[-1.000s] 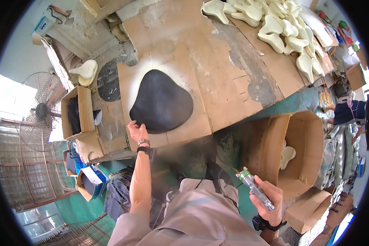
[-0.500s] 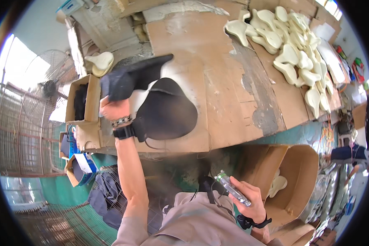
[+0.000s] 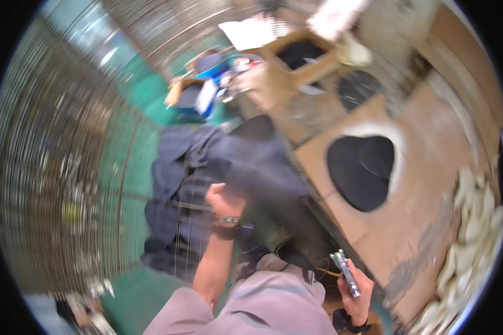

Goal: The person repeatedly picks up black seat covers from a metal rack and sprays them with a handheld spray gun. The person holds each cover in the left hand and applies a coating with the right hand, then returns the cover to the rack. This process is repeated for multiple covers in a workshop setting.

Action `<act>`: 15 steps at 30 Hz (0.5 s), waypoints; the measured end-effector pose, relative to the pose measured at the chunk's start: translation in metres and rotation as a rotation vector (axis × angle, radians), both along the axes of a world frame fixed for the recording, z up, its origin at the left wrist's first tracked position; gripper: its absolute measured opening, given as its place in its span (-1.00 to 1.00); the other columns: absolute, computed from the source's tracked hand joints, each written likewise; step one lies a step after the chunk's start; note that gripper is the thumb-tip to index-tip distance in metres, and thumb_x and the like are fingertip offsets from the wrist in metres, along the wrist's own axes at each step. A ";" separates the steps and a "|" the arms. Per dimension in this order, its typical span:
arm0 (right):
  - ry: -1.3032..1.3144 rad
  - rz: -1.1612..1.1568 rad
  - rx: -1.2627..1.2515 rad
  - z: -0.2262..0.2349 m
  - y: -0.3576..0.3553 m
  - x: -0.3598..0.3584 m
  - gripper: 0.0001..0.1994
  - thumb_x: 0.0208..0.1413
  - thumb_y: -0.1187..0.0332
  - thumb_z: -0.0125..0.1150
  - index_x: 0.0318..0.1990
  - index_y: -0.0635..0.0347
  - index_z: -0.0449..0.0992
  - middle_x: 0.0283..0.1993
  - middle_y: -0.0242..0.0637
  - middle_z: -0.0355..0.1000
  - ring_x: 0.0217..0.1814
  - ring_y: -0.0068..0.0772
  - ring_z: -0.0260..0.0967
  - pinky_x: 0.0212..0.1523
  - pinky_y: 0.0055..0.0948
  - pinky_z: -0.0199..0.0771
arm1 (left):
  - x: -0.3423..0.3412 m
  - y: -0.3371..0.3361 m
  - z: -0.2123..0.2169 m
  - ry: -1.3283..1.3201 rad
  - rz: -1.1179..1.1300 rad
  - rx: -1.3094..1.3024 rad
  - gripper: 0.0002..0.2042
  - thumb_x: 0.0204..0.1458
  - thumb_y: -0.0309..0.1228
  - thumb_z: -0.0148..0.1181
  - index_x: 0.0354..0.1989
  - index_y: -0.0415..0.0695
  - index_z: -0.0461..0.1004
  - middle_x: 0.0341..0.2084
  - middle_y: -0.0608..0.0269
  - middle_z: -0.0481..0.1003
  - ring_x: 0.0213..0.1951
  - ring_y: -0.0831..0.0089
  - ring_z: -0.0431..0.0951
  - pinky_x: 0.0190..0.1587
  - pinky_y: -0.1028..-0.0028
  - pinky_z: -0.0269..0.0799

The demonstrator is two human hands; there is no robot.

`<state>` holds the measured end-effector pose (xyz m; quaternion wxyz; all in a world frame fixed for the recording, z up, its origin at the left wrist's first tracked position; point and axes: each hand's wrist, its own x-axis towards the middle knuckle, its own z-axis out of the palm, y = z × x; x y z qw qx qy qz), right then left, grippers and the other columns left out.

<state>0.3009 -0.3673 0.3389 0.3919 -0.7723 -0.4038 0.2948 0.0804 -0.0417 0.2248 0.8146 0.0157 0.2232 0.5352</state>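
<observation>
Left hand (image 3: 223, 200): being held clenched, empty, over dark cloth (image 3: 207, 162).
Right hand (image 3: 356, 290): spray gun (image 3: 346, 273) being gripped.
Progress: black piece (image 3: 362, 172) sprayed, lying on bench (image 3: 430, 223); pale pieces (image 3: 475, 223) left unsprayed.

A green floor (image 3: 151, 106) runs beside a cardboard-topped bench (image 3: 430, 184); open boxes (image 3: 302, 56) stand at its end, wire mesh (image 3: 44, 167) on the left.

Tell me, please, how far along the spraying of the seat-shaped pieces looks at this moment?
Done: the cardboard sheet bears only a black seat-shaped overspray patch. In hand: the right hand grips the spray gun, while the left hand, seemingly closed, is over dark cloth; what it holds is unclear. Left: pale unpainted pieces stay piled at the bench edge.
</observation>
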 end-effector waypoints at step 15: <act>-0.046 0.797 -0.273 0.012 0.174 -0.186 -0.53 0.04 0.53 0.23 0.18 0.37 0.46 -0.37 -0.38 0.39 -0.38 -0.66 0.23 -0.34 -0.60 0.30 | -0.410 -0.118 -0.096 0.124 1.189 -0.282 -0.67 -0.31 -0.40 0.11 -0.25 -0.13 0.46 -0.18 0.14 0.57 -0.11 0.10 0.58 0.06 0.12 0.50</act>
